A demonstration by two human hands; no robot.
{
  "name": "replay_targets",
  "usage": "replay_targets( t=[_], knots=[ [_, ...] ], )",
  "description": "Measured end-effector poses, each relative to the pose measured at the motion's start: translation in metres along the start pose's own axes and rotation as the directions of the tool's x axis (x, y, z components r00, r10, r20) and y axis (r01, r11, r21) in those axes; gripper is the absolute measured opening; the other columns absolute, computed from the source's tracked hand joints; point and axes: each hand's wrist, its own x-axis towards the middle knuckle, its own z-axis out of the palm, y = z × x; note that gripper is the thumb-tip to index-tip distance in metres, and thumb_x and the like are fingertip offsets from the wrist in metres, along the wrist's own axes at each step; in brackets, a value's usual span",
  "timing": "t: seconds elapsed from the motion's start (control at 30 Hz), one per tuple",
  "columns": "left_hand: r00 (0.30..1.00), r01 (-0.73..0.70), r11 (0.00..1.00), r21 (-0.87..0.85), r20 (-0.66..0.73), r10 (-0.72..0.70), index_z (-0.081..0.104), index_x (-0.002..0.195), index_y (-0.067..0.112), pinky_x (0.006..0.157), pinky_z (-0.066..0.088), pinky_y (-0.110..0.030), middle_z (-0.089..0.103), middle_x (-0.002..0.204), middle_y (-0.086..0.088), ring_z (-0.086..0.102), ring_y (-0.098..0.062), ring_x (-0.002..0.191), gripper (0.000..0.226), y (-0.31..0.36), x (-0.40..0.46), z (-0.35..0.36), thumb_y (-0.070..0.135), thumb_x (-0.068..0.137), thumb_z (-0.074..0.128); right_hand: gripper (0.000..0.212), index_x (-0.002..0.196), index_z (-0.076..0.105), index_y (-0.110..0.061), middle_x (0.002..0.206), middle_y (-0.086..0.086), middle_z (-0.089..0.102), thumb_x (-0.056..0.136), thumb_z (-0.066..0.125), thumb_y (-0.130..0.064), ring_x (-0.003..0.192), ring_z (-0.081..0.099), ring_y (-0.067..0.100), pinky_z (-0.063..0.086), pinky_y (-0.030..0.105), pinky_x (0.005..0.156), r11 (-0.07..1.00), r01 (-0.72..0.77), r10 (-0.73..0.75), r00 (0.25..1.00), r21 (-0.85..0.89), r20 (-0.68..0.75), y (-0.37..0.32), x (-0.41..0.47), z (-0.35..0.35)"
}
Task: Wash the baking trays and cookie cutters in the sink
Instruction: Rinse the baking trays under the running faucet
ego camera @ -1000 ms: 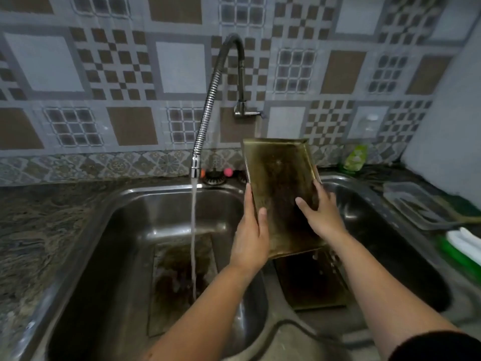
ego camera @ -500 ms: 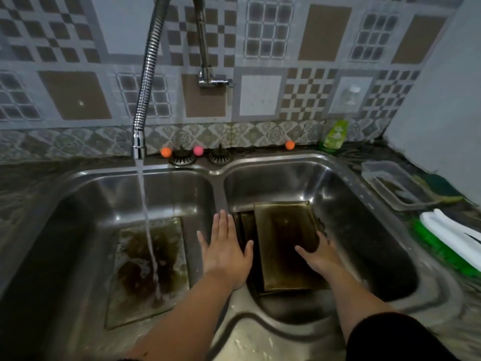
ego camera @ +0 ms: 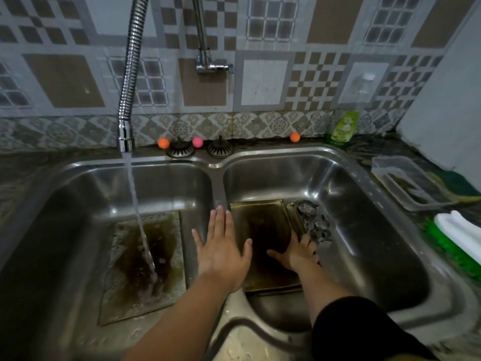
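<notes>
Over the sink divider (ego camera: 218, 188) I see the left hand (ego camera: 222, 252), fingers straight and spread, palm down, holding nothing. I can't tell if it touches the metal. Right basin: right hand (ego camera: 295, 252) lies flat with fingers splayed on a dark tray (ego camera: 263, 230) on the basin floor; a second tray's edge shows under it at the near side. Cutters (ego camera: 313, 221) sit in a pile just beside the tray's right edge, near the right fingertips; contact unclear. Left basin: another tray (ego camera: 122, 280) lies flat, brown and foamy, with water from the hose tap (ego camera: 126, 136) running onto its middle. Behind the sink: two strainers (ego camera: 181, 150), three small balls, a green soap bottle (ego camera: 343, 127). Right counter: clear tub (ego camera: 408, 182), green and white brush (ego camera: 458, 235).
</notes>
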Motion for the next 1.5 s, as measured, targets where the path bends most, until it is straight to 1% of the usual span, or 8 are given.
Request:
replay_targets(
  t=[0.37,0.53,0.73,0.97,1.07,1.17,1.37,1.5],
  knots=[
    [0.997,-0.066,0.998,-0.005,0.025,0.066,-0.013,0.152,0.015,0.120,-0.006,-0.047,-0.027,0.157,-0.001,-0.026,-0.016,0.144,0.074,-0.006,0.003,-0.003,0.057,0.098,0.016,0.082,0.151,0.011,-0.030,0.150,0.010,0.010,0.087,0.055,-0.056,0.136,0.016,0.033,0.024,0.045,0.110,0.979,0.198,-0.187,0.962,0.038,-0.201,-0.042,-0.038,-0.031],
    [0.985,-0.173,0.978,-0.114,-0.008,0.173,0.011,0.154,0.027,0.119,0.004,-0.040,0.002,0.162,0.007,0.003,-0.012,0.148,0.059,-0.045,0.008,-0.022,0.049,0.101,0.024,0.063,0.148,0.022,-0.033,0.149,0.006,0.016,0.093,0.049,-0.049,0.137,0.017,0.029,0.025,0.044,0.109,0.913,0.406,-0.378,0.874,0.033,-0.306,-0.107,-0.079,-0.052],
    [0.980,0.194,0.950,-0.246,0.094,-0.176,0.043,0.139,0.030,0.105,0.039,-0.044,0.038,0.148,-0.002,0.039,-0.026,0.132,0.044,-0.135,0.008,-0.028,0.040,0.096,0.042,0.053,0.142,0.034,-0.032,0.140,0.003,0.027,0.093,0.047,-0.045,0.128,0.026,0.026,0.031,0.040,0.106,0.727,0.664,-0.683,0.673,-0.176,-0.283,-0.175,-0.128,-0.008],
    [0.843,0.517,0.828,-0.219,0.298,-0.447,0.018,0.152,0.032,0.115,0.020,-0.050,0.008,0.158,-0.012,0.014,-0.037,0.142,0.058,-0.205,-0.005,-0.005,0.034,0.099,0.042,0.066,0.150,0.019,-0.035,0.159,0.007,0.003,0.093,0.051,-0.042,0.144,0.007,0.037,0.018,0.048,0.116,0.878,0.478,-0.467,0.860,-0.004,0.206,-0.194,-0.119,0.097],
    [0.788,0.599,0.767,-0.232,0.343,-0.511,0.018,0.152,0.035,0.115,0.022,-0.050,0.010,0.157,-0.015,0.020,-0.040,0.140,0.060,-0.220,-0.001,0.005,0.034,0.097,0.044,0.063,0.146,0.024,-0.040,0.156,0.009,0.008,0.090,0.052,-0.046,0.143,0.009,0.038,0.020,0.053,0.114,0.930,0.365,-0.368,0.908,0.052,0.203,-0.201,-0.108,0.127],
    [0.741,0.644,0.741,-0.188,0.391,-0.545,-0.003,0.153,0.036,0.116,0.022,-0.050,0.007,0.159,-0.018,0.018,-0.040,0.142,0.075,-0.222,0.001,0.012,0.036,0.096,0.046,0.069,0.144,0.020,-0.046,0.151,0.006,0.009,0.085,0.055,-0.048,0.139,0.012,0.037,0.027,0.056,0.109,0.962,0.270,-0.270,0.943,0.026,0.194,-0.204,-0.103,0.141],
    [0.724,0.656,0.734,-0.178,0.423,-0.544,-0.008,0.149,0.046,0.117,0.013,-0.057,-0.012,0.160,-0.016,0.002,-0.044,0.144,0.069,-0.221,0.006,0.019,0.055,0.097,0.036,0.077,0.149,0.010,-0.043,0.152,0.007,0.028,0.089,0.058,-0.042,0.123,0.048,0.029,0.049,0.037,0.091,0.950,0.217,-0.267,0.937,0.224,0.224,-0.209,-0.095,0.141],
    [0.729,0.637,0.756,-0.150,0.437,-0.527,-0.001,0.149,0.049,0.117,0.010,-0.058,-0.011,0.159,-0.018,-0.001,-0.045,0.144,0.064,-0.216,0.003,0.021,0.066,0.094,0.027,0.058,0.145,0.032,-0.040,0.140,-0.001,0.050,0.092,0.057,-0.041,0.106,0.058,0.016,0.049,0.026,0.075,0.889,0.264,-0.328,0.937,0.373,0.119,-0.207,-0.100,0.134]
  ],
)
